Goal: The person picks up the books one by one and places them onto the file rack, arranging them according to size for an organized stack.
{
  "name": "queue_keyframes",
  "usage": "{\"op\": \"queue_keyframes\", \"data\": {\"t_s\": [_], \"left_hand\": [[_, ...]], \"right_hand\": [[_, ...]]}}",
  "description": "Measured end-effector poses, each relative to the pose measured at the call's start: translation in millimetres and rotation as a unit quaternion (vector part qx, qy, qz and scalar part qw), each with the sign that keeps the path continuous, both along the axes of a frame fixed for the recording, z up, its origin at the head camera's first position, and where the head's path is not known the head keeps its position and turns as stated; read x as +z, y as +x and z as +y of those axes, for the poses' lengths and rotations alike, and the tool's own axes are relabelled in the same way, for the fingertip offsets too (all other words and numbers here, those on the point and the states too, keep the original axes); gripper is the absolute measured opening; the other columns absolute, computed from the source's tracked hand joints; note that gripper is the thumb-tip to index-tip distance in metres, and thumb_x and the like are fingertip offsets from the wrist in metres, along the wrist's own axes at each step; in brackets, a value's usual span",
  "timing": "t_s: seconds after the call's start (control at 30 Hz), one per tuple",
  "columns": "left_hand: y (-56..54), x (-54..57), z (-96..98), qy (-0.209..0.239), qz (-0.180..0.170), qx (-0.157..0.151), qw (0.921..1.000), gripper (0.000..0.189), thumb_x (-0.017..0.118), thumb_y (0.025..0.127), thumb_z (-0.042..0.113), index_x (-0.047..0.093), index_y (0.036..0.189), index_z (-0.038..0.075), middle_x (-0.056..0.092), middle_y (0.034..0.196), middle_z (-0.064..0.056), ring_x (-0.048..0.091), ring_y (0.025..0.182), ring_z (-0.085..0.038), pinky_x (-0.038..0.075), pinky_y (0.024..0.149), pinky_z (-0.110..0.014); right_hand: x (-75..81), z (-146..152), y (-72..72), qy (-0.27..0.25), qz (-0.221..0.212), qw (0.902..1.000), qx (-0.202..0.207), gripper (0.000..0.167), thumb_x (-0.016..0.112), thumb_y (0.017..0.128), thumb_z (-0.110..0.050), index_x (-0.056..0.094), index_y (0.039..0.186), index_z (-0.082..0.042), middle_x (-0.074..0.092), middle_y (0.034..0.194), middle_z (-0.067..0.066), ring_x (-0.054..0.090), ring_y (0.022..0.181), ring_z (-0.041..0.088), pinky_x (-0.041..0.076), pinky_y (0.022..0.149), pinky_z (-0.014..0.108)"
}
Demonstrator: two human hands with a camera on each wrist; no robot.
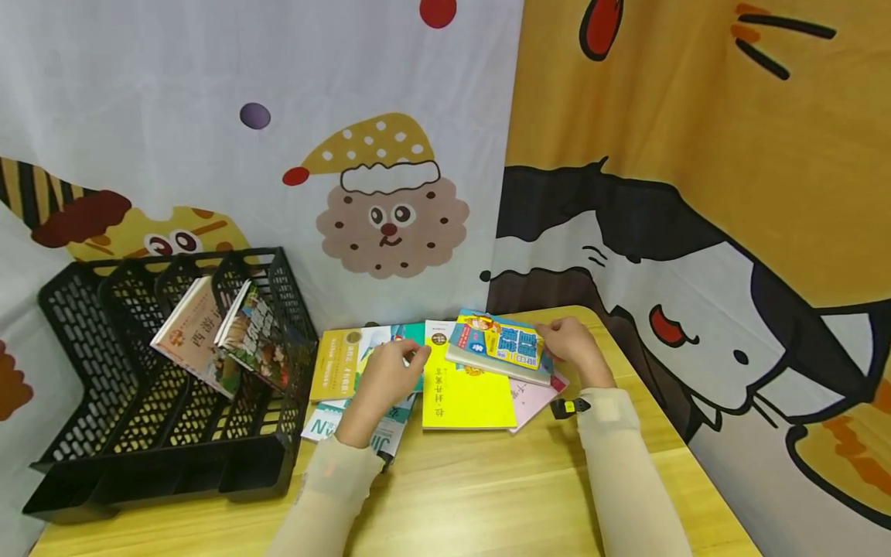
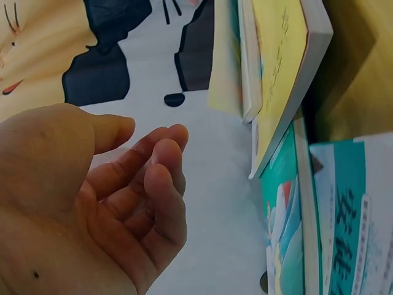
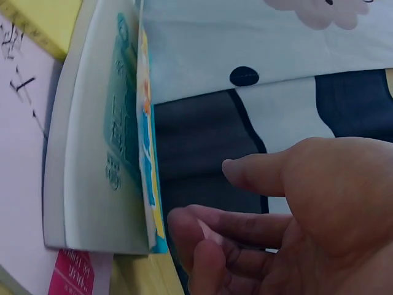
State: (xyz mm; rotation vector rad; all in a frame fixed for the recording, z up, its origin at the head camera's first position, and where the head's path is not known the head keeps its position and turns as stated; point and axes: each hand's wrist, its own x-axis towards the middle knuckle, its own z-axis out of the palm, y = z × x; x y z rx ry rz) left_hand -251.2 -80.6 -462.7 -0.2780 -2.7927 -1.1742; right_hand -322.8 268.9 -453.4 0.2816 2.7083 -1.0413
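My left hand [image 1: 390, 375] hovers over the left books with loosely bent fingers and nothing in them; the left wrist view shows a gap between thumb and fingers. Under it lie a golden-yellow book [image 1: 336, 363] and a white and teal book [image 1: 400, 425]. My right hand [image 1: 574, 346] is at the right end of a thick blue book [image 1: 497, 348]. In the right wrist view, its fingertips [image 3: 184, 224] are close beside the book's corner, thumb apart; contact is unclear. The blue book lies tilted across a bright yellow book [image 1: 462, 406] and a pink book [image 1: 532, 398].
A black mesh file rack [image 1: 257, 464] with several slots stands on the left of the wooden table [image 1: 480, 495]. Two books lean in it, a beige one [image 1: 198, 333] and a dark illustrated one [image 1: 257, 333]. A cartoon-printed curtain [image 1: 390, 46] hangs behind the table.
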Motion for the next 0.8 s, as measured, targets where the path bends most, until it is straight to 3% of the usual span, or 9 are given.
{"op": "queue_keyframes", "data": {"t_s": [0.13, 0.2, 0.3, 0.4, 0.5, 0.6, 0.7, 0.8], "left_hand": [[-9.8, -1.9, 7.8, 0.002, -0.019, -0.025, 0.9995, 0.034, 0.061, 0.115, 0.038, 0.082, 0.122, 0.012, 0.075, 0.085, -0.007, 0.041, 0.049, -0.016, 0.04, 0.055, -0.031], [-17.3, -0.9, 13.2, 0.004, -0.032, -0.033, 0.9989, 0.034, 0.06, 0.115, 0.038, 0.082, 0.127, 0.014, 0.079, 0.093, -0.007, 0.045, 0.054, -0.015, 0.044, 0.059, -0.033], [-31.1, 1.1, 21.7, 0.0, -0.049, -0.033, 0.9983, 0.035, 0.06, 0.115, 0.038, 0.082, 0.129, 0.014, 0.082, 0.118, -0.005, 0.061, 0.073, -0.017, 0.054, 0.076, -0.038], [-46.1, 2.6, 30.0, -0.021, -0.064, -0.021, 0.9975, 0.036, 0.06, 0.114, 0.038, 0.081, 0.129, 0.013, 0.081, 0.119, -0.004, 0.067, 0.09, -0.018, 0.056, 0.083, -0.039], [-60.2, 2.7, 36.0, -0.036, -0.088, -0.011, 0.9954, 0.036, 0.058, 0.115, 0.038, 0.082, 0.117, 0.011, 0.072, 0.091, -0.003, 0.06, 0.071, -0.018, 0.05, 0.068, -0.034], [-70.7, 2.7, 40.3, -0.047, -0.11, 0.0, 0.9929, 0.04, 0.057, 0.116, 0.037, 0.077, 0.099, 0.007, 0.053, 0.071, -0.002, 0.043, 0.057, -0.017, 0.038, 0.056, -0.031], [-76.8, 4.2, 44.6, -0.065, -0.118, 0.018, 0.9907, 0.04, 0.057, 0.116, 0.038, 0.076, 0.098, 0.006, 0.056, 0.074, -0.005, 0.046, 0.061, -0.018, 0.039, 0.059, -0.032], [-79.7, 5.9, 50.1, -0.081, -0.123, 0.033, 0.9885, 0.039, 0.059, 0.115, 0.039, 0.08, 0.114, 0.007, 0.074, 0.099, -0.01, 0.061, 0.08, -0.023, 0.054, 0.076, -0.038]], "right_hand": [[-2.0, 3.8, -0.4, 0.027, -0.005, 0.9996, -0.01, 0.058, 0.054, 0.114, -0.05, 0.068, 0.133, 0.003, 0.072, 0.095, 0.016, 0.071, 0.081, 0.028, 0.054, 0.074, 0.033], [-4.0, 5.9, -1.0, 0.039, -0.002, 0.9991, -0.013, 0.058, 0.054, 0.114, -0.05, 0.069, 0.133, 0.003, 0.072, 0.094, 0.016, 0.071, 0.081, 0.028, 0.052, 0.072, 0.032], [-8.8, 8.3, -3.3, 0.049, -0.005, 0.9987, -0.013, 0.055, 0.054, 0.114, -0.049, 0.072, 0.12, 0.003, 0.07, 0.085, 0.013, 0.068, 0.075, 0.025, 0.049, 0.067, 0.03], [-14.9, 10.5, -6.7, 0.047, -0.016, 0.9987, -0.013, 0.053, 0.054, 0.113, -0.05, 0.07, 0.107, 0.0, 0.064, 0.071, 0.008, 0.061, 0.063, 0.021, 0.046, 0.063, 0.031], [-19.3, 13.0, -8.6, 0.052, -0.025, 0.9983, -0.011, 0.053, 0.053, 0.112, -0.051, 0.066, 0.091, -0.004, 0.055, 0.061, 0.002, 0.052, 0.055, 0.018, 0.044, 0.063, 0.032], [-21.2, 15.8, -9.2, 0.067, -0.028, 0.9973, -0.009, 0.059, 0.052, 0.112, -0.05, 0.059, 0.072, -0.008, 0.048, 0.055, -0.001, 0.046, 0.05, 0.017, 0.042, 0.062, 0.033], [-22.3, 17.3, -9.2, 0.065, -0.033, 0.9973, -0.012, 0.059, 0.053, 0.112, -0.048, 0.055, 0.066, -0.011, 0.046, 0.055, -0.001, 0.046, 0.049, 0.017, 0.041, 0.059, 0.032], [-25.7, 17.6, -9.8, 0.055, -0.043, 0.9975, -0.013, 0.056, 0.055, 0.111, -0.048, 0.058, 0.07, -0.01, 0.047, 0.057, -0.001, 0.049, 0.051, 0.017, 0.041, 0.057, 0.03]]}}
